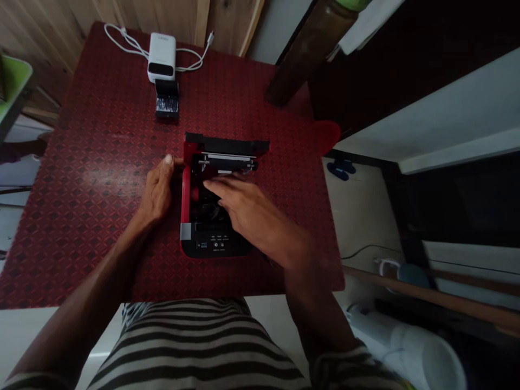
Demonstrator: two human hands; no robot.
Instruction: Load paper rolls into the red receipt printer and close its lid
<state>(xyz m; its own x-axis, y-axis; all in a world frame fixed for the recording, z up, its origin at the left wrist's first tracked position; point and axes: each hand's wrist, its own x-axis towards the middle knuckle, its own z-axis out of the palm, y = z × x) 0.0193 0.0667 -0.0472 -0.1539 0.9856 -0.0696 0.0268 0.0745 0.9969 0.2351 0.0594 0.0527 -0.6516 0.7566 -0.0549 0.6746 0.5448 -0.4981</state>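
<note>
A red and black printer-like device [211,238] lies in the middle of a red patterned table [93,179], its black lid [227,145] raised at the far end. My left hand [156,189] rests against the device's left side, fingers curled along the red edge and a fingertip at the upper corner. My right hand [247,208] lies over the open inside of the device, fingers stretched toward the metal bar [227,160] near the lid. Whether those fingers hold anything is hidden.
A white box-shaped gadget [161,57] with a white cable [122,40] sits at the table's far edge, a small black item [167,100] just in front of it. A dark post [309,49] stands at the far right corner. White pipes [406,341] lie on the floor at right.
</note>
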